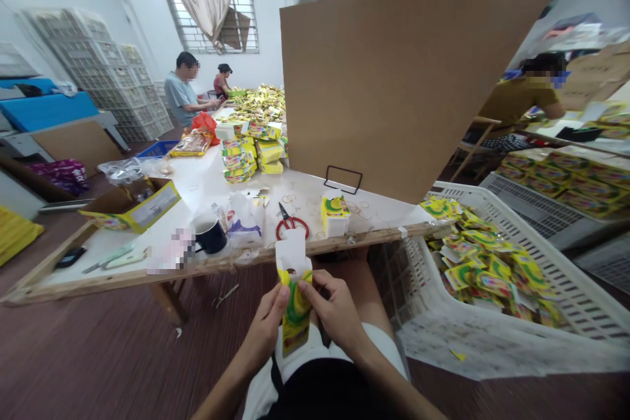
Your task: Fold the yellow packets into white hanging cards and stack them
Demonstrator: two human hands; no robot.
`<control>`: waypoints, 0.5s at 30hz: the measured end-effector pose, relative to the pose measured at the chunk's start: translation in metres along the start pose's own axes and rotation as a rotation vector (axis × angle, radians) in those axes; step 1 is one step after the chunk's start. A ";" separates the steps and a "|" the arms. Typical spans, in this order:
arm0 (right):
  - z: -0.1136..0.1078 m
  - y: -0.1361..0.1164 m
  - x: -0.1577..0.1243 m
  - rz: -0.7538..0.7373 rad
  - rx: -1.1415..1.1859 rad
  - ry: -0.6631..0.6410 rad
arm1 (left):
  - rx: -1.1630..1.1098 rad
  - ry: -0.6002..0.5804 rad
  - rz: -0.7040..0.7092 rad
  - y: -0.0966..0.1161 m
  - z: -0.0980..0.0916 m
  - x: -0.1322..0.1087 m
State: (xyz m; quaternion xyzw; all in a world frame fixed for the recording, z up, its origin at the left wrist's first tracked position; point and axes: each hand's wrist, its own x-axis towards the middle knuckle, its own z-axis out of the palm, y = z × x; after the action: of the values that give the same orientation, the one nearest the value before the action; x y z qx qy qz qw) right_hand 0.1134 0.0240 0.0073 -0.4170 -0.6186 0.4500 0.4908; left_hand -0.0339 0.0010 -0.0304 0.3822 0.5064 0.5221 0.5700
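Note:
Between my hands, above my lap, is a yellow and green cardboard box (296, 315) with its white top flap standing up. My left hand (270, 315) grips its left edge, thumb on the front. On the opposite side my right hand (335, 305) pinches the upper right edge with thumb and fingers. Just beyond, on the table's near edge, lie red-handled scissors (292, 226). A small stack of yellow cartons (335, 215) stands to their right. What the box contains is hidden.
A white plastic crate (485, 193) full of yellow packets stands at my right. A large cardboard sheet (394, 85) rises from the table. A dark mug (210, 234), an open carton (157, 207) and bundled packs (239, 161) are on the left. Several people work nearby.

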 end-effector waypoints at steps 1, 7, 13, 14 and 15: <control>-0.001 0.000 0.000 0.000 0.014 -0.010 | 0.025 0.046 -0.006 0.000 -0.001 -0.001; -0.006 0.004 0.000 -0.029 0.003 -0.047 | 0.063 -0.170 0.063 0.015 0.007 -0.001; -0.008 0.007 0.002 -0.044 -0.099 0.074 | 0.023 -0.263 0.103 0.018 0.011 0.006; -0.009 0.007 0.003 -0.027 -0.099 0.088 | 0.026 -0.272 0.106 0.018 0.010 0.006; -0.011 0.007 0.004 -0.004 -0.089 0.090 | 0.029 -0.279 0.107 0.018 0.009 0.007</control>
State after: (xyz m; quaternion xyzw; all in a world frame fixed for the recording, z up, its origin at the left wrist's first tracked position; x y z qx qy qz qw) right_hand 0.1236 0.0311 0.0022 -0.4572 -0.6160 0.4019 0.5000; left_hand -0.0291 0.0113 -0.0120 0.4859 0.4086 0.4861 0.6006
